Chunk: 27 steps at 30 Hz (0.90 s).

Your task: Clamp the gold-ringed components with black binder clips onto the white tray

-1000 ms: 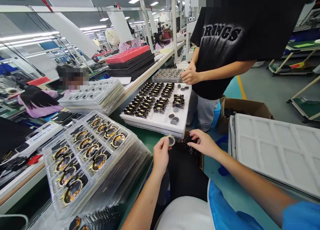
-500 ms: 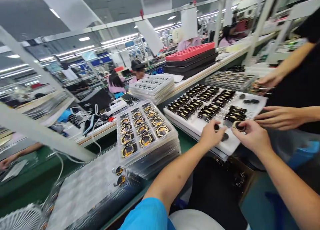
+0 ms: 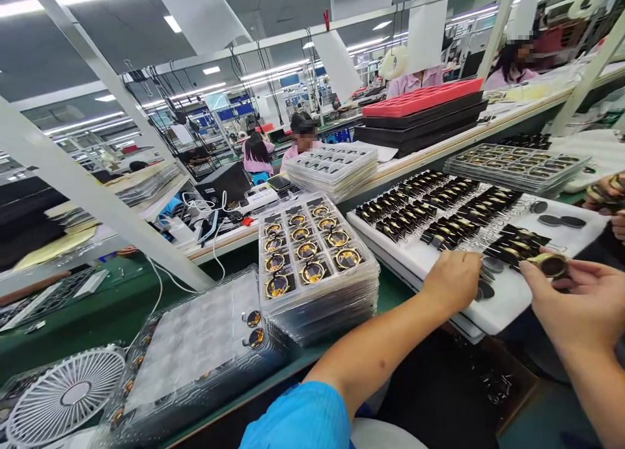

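My right hand point(image 3: 581, 299) pinches a round gold-rimmed watch case point(image 3: 551, 265) with a dark face, over the right side of a white foam board point(image 3: 512, 306). My left hand point(image 3: 454, 281) is closed above the board's near edge. Its fingertips point away from me, so what they hold, if anything, is hidden. Dark round discs point(image 3: 485, 290) lie by those fingertips, and more dark discs point(image 3: 561, 221) rest at the board's far right. Rows of black binder clips point(image 3: 449, 231) with wire handles stand on the board, clamped around gold-edged pieces.
Left of the board stands a stack of clear trays point(image 3: 317, 293) with gold-rimmed watch parts. Further left are covered trays point(image 3: 195, 345) and a white fan point(image 3: 75, 394). Red and black trays point(image 3: 424, 104) sit on the shelf. Another person's hand point(image 3: 618, 189) holds gold rings at the right edge.
My view has swung left, so the board and both hands appear further right. The dark disc seen in my left fingers is now out of sight. My right hand keeps the watch case.
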{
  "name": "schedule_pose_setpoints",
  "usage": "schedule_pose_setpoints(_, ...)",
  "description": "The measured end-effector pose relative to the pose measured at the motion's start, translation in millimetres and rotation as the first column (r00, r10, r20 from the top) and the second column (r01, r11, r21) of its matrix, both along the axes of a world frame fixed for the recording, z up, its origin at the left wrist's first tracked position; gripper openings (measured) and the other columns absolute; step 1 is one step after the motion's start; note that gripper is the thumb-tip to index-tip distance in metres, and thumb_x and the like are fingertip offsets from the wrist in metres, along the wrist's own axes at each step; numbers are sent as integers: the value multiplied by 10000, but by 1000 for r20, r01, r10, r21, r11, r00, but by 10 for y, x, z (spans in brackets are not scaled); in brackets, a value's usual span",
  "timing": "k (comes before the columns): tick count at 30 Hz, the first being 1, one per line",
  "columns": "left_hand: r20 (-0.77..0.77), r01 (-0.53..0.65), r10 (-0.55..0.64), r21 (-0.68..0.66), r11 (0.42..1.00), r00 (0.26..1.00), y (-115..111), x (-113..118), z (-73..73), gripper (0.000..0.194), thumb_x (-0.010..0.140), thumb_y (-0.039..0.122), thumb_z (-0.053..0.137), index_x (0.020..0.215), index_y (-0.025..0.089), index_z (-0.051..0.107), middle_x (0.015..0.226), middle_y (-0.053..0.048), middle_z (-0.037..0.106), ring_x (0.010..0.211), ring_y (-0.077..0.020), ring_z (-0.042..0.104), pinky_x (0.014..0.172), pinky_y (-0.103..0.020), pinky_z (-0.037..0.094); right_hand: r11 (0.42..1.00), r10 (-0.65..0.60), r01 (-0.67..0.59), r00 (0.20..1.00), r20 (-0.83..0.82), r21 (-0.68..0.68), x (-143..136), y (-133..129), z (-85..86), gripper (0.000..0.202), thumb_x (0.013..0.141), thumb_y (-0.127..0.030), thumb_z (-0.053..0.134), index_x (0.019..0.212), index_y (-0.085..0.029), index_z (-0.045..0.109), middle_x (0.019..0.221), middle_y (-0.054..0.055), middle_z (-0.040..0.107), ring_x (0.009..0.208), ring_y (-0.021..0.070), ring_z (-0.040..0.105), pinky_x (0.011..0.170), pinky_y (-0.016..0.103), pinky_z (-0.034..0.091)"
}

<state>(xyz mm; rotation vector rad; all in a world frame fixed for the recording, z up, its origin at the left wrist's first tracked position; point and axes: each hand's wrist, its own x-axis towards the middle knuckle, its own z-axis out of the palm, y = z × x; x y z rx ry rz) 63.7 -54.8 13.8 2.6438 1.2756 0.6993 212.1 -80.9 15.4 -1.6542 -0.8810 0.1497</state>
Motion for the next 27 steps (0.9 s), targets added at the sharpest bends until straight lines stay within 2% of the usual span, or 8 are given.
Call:
schedule_pose_setpoints(5,-37,-43,37,-150,988,999,-53,-110,-36,362,1047,317,443,1223,80,653,1080,-156,696,1002,-260,668,879,-330,540,978,149,-100,951,-271,184,-98,60,164,744,379,-574,892,908,-238,491,1099,300,700,964,428,709,888,612,521)
schedule_pose_setpoints(8,56,-34,46,-195,980,997,-47,-156,-32,316,1015,230,481,1251,111,654,1115,-136,717,1044,-251,675,927,-340,546,939,244,-128,902,-356,319,-193,91,164,740,332,-477,916,896,-257,491,1078,213,725,1042,383,709,1001,579,503)
schedule_pose_setpoints(12,229,44,-4,-169,985,973,-198,-241,83,366,925,71,480,1231,110,679,1138,-117,736,1087,-226,680,977,-323,549,880,401,-228,828,-392,417,-356,151,305,627,376,-335,888,906,-244,564,998,95,739,805,223,707,773,378,586)
schedule_pose_setpoints(16,456,206,-198,32,978,868,-923,-709,474,315,907,64,496,1138,107,705,1113,-115,743,1059,-199,692,969,-289,560,789,597,-438,711,-371,431,-587,308,632,347,597,-376,744,889,-206,667,1017,84,721,625,155,653,568,296,534)
schedule_pose_setpoints(19,608,198,-229,119,973,760,-1514,-1400,944,281,880,33,532,1034,172,722,1011,-78,745,923,-151,715,862,-246,585,727,686,-648,700,-197,227,-896,527,905,279,762,-412,657,949,-216,721,1117,75,720,713,174,693,701,343,582)
schedule_pose_setpoints(21,686,97,-123,77,992,717,-1621,-1925,1273,255,891,26,560,946,207,731,922,-47,745,844,-136,709,784,-244,584,645,762,-764,645,55,15,-1236,714,1093,227,826,-361,633,945,-216,761,1078,67,748,854,203,706,839,352,566)
schedule_pose_setpoints(24,636,-161,177,-84,983,751,-1193,-2643,1636,193,862,77,604,916,210,733,888,-39,746,797,-164,702,723,-281,576,541,824,-817,467,319,-199,-1954,1013,1369,208,858,-263,630,970,-195,792,965,64,776,897,223,702,868,325,534)
schedule_pose_setpoints(27,457,-568,577,-174,804,677,-381,-3144,1751,187,881,148,600,992,164,750,893,-57,768,762,-172,708,735,-291,577,557,814,-759,417,404,-337,-2732,1265,1556,244,900,-219,612,1061,-178,792,954,75,782,909,229,706,839,295,518)
